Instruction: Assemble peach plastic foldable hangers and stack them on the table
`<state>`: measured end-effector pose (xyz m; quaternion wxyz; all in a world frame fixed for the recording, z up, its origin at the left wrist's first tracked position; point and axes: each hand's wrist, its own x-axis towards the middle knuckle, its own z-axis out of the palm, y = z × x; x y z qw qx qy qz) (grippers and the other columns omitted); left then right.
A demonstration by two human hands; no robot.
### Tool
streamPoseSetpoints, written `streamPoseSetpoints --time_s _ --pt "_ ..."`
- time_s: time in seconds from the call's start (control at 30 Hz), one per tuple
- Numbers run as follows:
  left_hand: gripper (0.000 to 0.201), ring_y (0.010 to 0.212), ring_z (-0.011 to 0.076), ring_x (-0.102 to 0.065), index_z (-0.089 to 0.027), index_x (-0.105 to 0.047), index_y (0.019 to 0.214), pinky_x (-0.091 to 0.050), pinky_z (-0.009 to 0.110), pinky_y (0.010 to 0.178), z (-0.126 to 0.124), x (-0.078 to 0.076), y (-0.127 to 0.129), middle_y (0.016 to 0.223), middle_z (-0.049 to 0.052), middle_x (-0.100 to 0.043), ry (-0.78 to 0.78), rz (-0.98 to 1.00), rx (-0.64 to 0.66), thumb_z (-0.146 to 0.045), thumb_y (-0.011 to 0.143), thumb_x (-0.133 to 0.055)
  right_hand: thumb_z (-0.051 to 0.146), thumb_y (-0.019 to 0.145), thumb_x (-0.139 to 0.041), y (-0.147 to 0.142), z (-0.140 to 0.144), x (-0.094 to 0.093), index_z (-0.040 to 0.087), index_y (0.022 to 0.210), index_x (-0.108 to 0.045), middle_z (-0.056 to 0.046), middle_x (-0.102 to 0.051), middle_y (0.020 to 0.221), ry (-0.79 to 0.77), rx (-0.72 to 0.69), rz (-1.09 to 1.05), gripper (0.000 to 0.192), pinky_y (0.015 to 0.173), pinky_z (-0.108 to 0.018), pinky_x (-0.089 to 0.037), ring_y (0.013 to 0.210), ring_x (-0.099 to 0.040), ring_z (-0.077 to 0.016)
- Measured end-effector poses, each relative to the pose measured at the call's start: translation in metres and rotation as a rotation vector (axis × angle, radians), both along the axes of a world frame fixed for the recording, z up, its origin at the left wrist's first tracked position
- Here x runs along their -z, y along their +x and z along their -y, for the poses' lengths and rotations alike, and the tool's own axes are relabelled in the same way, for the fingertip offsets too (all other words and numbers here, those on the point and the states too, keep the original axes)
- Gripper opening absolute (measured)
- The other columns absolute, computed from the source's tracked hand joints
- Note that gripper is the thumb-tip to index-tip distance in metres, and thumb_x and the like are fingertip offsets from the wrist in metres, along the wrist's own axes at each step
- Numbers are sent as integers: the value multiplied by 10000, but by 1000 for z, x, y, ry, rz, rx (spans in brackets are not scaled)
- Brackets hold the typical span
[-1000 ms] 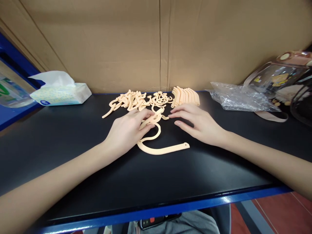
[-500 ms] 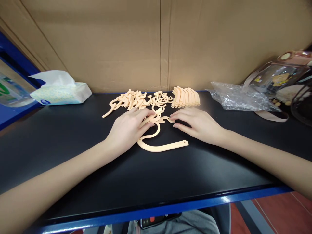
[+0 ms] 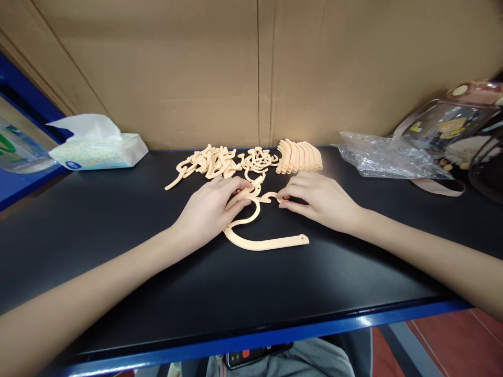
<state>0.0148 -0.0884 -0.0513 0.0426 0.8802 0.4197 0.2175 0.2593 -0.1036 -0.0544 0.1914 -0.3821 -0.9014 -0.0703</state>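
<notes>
Peach plastic hook (image 3: 259,230), between both hands

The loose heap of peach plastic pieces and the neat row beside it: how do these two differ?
The loose heap is tangled, its pieces lying flat and crossing; the neat row has its pieces standing on edge, packed side by side. The heap spreads wider and lies nearer the left hand; the row is compact, behind the right hand. Both are the same peach colour and lie on the black table.
</notes>
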Motion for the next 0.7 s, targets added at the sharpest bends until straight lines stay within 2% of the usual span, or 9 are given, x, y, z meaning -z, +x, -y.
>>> streamPoseSetpoints --time_s 0.13,0.23,0.3,0.37,0.5,0.7 --pt "240 1006 213 -581 -221 -581 1084 -447 352 867 -1 0 1 1086 17 -664 -9 22 1 -367 903 -524 339 919 -526 0 -1 -1 182 887 -668 -44 -658 871 -6 21 14 214 738 -311 -413 845 -565 -191" --pt "228 986 211 -586 -219 -591 1056 -446 344 852 -1 0 2 1067 14 -667 -14 33 4 -363 888 -538 245 902 -538 2 -2 -2 168 831 -644 -41 -647 821 -16 84 27 149 726 -311 -411 811 -562 -189" --pt "218 984 210 -587 -216 -593 1051 -443 345 855 -1 0 2 1062 13 -667 -13 29 8 -338 883 -529 176 879 -539 4 -4 -2 164 864 -637 -47 -655 848 -22 132 12 99 726 -310 -416 824 -566 -194" --pt "217 984 212 -585 -215 -590 1057 -441 347 859 0 -1 2 1063 10 -665 -9 14 8 -285 864 -522 121 865 -520 6 -5 -1 156 919 -641 -61 -666 908 -34 155 -2 137 759 -318 -427 881 -571 -208" --pt "268 978 216 -578 -214 -587 1073 -439 347 856 1 0 1 1066 10 -663 -10 -12 8 -216 814 -514 40 855 -439 10 -8 0 163 900 -661 -64 -669 941 -84 126 -11 258 829 -348 -431 939 -566 -223" --pt "272 1000 222 -575 -218 -623 1099 -396 378 878 2 0 0 1054 22 -690 20 -52 49 -248 873 -474 6 818 -432 10 -7 -2 176 781 -649 -33 -669 919 -184 77 -78 278 797 -310 -433 901 -587 -189"
